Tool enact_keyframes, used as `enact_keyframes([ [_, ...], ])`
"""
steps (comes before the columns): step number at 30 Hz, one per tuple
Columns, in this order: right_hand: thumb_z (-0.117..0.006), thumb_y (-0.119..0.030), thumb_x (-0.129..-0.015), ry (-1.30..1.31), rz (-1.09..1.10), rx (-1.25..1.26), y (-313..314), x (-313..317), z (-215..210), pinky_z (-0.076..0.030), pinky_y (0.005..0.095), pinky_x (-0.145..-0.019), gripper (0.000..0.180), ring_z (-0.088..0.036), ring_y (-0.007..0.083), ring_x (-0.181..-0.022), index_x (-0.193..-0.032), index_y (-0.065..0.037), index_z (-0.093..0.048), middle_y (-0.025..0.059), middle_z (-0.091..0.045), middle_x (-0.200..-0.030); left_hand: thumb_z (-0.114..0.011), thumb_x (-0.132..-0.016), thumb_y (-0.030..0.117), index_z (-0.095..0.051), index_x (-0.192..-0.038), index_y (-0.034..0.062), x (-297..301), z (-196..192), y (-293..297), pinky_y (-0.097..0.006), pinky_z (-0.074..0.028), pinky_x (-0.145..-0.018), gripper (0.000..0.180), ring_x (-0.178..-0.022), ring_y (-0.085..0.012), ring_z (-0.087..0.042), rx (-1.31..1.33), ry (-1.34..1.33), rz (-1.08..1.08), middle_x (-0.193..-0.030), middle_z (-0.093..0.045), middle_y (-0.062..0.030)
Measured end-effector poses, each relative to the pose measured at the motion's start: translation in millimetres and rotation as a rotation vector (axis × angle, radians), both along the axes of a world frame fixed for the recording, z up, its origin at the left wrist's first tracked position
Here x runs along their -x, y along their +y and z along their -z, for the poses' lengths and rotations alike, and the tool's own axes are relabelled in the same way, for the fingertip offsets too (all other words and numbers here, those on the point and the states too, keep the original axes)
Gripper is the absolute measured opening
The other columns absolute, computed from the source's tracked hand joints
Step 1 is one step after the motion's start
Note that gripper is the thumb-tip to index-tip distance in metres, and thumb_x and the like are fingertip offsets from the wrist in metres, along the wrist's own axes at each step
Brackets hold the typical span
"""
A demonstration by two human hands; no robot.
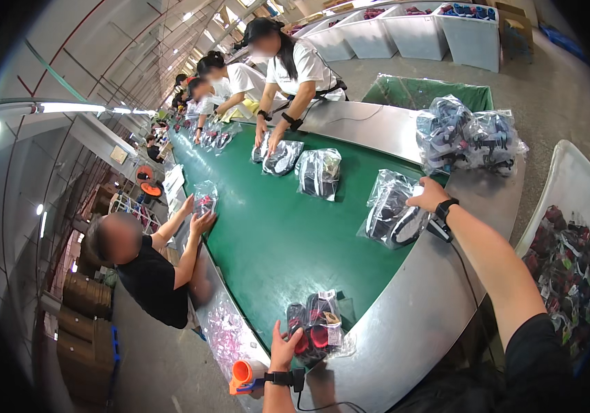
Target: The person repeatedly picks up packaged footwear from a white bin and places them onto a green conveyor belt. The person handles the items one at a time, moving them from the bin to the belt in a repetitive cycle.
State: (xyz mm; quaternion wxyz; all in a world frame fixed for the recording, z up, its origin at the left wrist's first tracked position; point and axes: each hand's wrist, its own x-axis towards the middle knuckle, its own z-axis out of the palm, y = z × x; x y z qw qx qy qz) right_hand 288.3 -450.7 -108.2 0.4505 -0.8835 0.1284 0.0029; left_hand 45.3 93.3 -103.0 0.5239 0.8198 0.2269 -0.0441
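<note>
Two outstretched hands (283, 350) (430, 195) — well apart

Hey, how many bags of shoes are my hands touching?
2: a bag of dark-and-white shoes at your right hand, and a bag of black-and-red shoes at your left hand.

Right hand (430, 195) on bagged dark shoes (390, 213), grip unclear, left hand (282, 351) at red-black pair (317, 334)

A wide, uneven reach

From my remote seat, I see the left forearm (278, 399) standing near the lower edge, the left hand (284, 348) above it, thumb (296, 338) and fingers (276, 330) spread apart. The right forearm (491, 270) slants up and leftward; the right hand (430, 195) extends farther, its grip unclear.
</note>
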Motion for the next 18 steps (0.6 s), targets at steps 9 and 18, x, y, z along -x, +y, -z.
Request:
enact_keyframes([
  [9, -0.075, -0.005, -0.071, -0.496, -0.367, -0.067, 20, 154, -61, -0.051, 0.0397, -0.099, 0.041, -0.06, 0.0337, -0.111, -0.111, -0.004, -0.064, 0.0163, -0.056, -0.116, -0.087, -0.086, 0.012, -0.039, -0.154, 0.0012, -12, -13, -18, -0.032, -0.058, -0.082, 0.084, -0.097, -0.019, -0.069, 0.137, -0.001, -0.023, -0.109, -0.066, -0.0124],
  [18, -0.071, 0.004, -0.07, -0.668, -0.375, 0.11, 4, 277, -63, -0.053, 0.0435, -0.086, 0.03, -0.06, 0.0312, -0.107, -0.093, -0.011, -0.06, 0.0073, -0.057, -0.111, -0.069, -0.101, 0.022, -0.037, -0.156, 0.0061, 3, -65, -102, -0.037, -0.055, -0.096, 0.065, -0.117, -0.0209, -0.064, 0.773, -0.233, 0.081, -0.13, -0.064, -0.0094],
])
